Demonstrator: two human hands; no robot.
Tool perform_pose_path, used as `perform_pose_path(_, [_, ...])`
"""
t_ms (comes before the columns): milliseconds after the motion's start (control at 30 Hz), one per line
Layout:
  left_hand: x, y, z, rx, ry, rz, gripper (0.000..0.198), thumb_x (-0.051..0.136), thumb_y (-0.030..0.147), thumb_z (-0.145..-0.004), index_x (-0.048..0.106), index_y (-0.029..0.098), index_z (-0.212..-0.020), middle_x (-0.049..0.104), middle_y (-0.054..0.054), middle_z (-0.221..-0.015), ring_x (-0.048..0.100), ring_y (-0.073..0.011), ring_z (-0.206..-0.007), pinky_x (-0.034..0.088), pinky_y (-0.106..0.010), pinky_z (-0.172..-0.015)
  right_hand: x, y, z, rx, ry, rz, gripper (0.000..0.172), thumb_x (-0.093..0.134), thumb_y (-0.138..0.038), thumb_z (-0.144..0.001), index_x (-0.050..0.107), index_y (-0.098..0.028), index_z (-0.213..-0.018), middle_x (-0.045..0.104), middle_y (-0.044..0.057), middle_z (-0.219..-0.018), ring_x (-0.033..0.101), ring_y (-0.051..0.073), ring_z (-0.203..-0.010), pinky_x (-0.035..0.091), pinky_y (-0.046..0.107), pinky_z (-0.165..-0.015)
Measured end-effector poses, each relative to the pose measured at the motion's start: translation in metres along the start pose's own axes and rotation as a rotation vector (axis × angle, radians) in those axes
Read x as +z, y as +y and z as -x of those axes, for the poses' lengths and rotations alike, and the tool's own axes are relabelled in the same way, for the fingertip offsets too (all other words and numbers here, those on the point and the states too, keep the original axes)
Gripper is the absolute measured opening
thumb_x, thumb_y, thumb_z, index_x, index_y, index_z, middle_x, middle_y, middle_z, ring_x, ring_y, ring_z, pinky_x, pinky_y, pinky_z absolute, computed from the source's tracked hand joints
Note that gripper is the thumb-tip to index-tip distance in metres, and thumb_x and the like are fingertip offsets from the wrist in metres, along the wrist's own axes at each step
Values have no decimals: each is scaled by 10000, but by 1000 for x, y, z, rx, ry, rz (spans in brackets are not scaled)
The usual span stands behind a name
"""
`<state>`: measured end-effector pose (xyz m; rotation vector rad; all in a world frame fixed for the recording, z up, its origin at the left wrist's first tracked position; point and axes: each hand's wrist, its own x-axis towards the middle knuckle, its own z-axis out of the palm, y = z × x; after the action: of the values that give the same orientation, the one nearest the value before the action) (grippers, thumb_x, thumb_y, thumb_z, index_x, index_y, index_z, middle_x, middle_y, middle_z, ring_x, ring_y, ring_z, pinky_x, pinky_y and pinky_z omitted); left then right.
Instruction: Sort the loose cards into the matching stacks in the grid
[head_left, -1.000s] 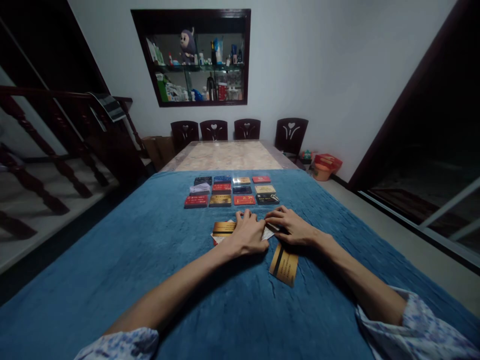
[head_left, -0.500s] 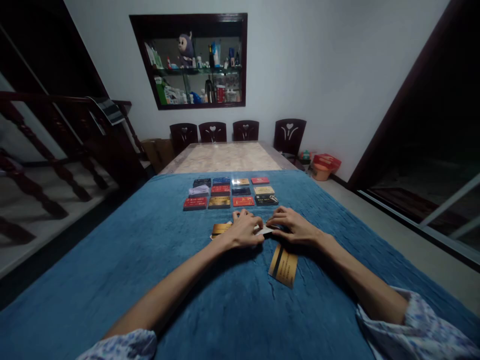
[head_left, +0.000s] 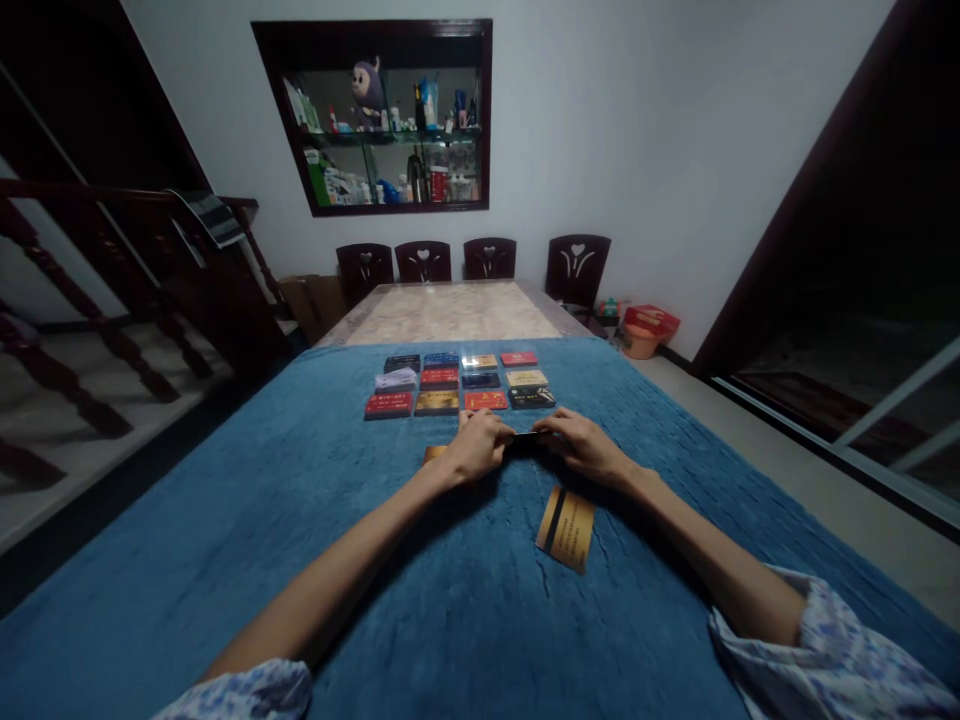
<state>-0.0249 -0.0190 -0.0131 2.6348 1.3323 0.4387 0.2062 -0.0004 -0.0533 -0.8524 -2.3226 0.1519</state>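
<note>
Between my two hands is a thin card [head_left: 524, 436], seen nearly edge-on as a dark strip. My left hand [head_left: 478, 447] pinches its left end, and my right hand [head_left: 589, 447] has closed fingers on its right end. Fingers hide much of it. A gold card [head_left: 433, 454] shows partly behind my left wrist. Lower down, another gold card with a black stripe [head_left: 566, 528] lies slantwise on the blue cloth [head_left: 450, 620]. Just beyond my hands are an orange-red card stack [head_left: 485, 399] and a black card stack [head_left: 532, 398].
Several card stacks stand in three rows, among them a red stack [head_left: 388, 404] and a gold stack [head_left: 436, 402]. The bare stone tabletop [head_left: 465, 310] begins past the cloth. Dark chairs [head_left: 576, 268] line the far wall, and a wooden railing [head_left: 97, 290] runs along the left.
Both hands have shifted slightly away from me with the card. Its pale face showed before; now it is tilted to a dark edge. The striped gold card stays put.
</note>
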Motion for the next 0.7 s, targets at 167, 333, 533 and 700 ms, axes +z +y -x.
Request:
perform_pose_path(167, [4,-2,0,-28,21,14,318,489,122,-862,766,207,-994,744,-86,-974,595,-259,-1030,393,-445,-951,5,-3,0,119,-13,1,231,489,-205,-936,623,-206,-1124,643,87,-977,632,205,-858,521,344,-795])
perform_pose_path(333, [7,-4,1,-26,86,18,502,474,61,-843,616,218,-1298,717,-86,-1077,584,-247,-1059,392,-429,-980,8,-6,1,155,5,47,262,481,-206,-943,580,-219,-1186,639,82,-1009,634,207,-887,515,336,-804])
perform_pose_path(533, [8,-5,5,-10,80,-80,470,490,65,-846,548,237,-1280,678,-71,-1152,538,-248,-1105,378,-429,-982,10,-2,2,145,-36,156,378,509,-153,-902,556,-196,-1274,667,97,-1003,607,220,-885,485,338,-781])
perform_pose_path(700, [8,-4,8,-6,68,-203,470,511,122,-861,512,224,-1319,623,-105,-1223,493,-279,-1160,343,-483,-1005,12,2,4,110,-65,238,479,570,-190,-872,522,-192,-1348,667,127,-1127,574,266,-1013,457,398,-849])
